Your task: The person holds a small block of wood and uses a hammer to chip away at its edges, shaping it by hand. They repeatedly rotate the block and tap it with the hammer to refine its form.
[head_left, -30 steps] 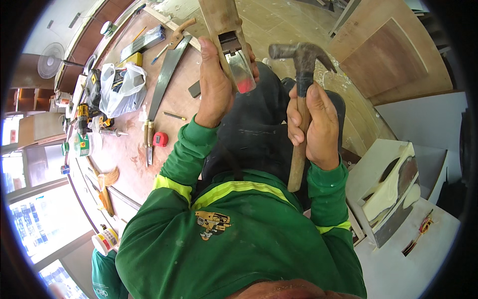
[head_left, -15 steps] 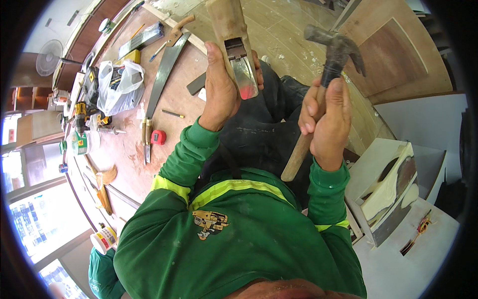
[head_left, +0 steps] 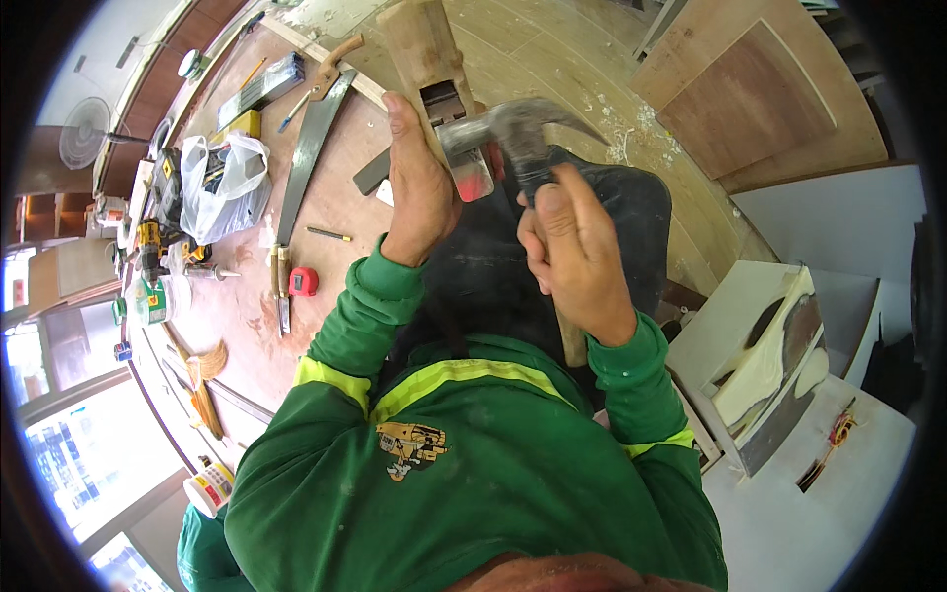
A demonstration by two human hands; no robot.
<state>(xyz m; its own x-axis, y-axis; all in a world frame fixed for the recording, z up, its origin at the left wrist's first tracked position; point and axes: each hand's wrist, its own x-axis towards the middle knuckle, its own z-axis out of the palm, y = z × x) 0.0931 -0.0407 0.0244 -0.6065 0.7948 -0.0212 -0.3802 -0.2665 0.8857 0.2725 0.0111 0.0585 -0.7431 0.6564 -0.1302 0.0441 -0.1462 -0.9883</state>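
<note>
Presently, the left hand is wrapped around a wooden plane, grip closed on its body, holding it tilted up in front of the chest over the dark lap. The right hand is closed on the handle of a claw hammer, whose steel head sits at the plane's metal iron — touching or just short of it, I cannot tell which.

Judgement on the step in hand: this looks like setting the iron by tapping. It would go best with short, light blows square on the metal, the plane held rigid, and the left thumb kept off the strike line — it lies just beside the hammer face.

On the counter to the left lie 1 handsaw, a red tape measure, a chisel, a pencil, a white plastic bag and a drill. A white panel stands at the right.
</note>
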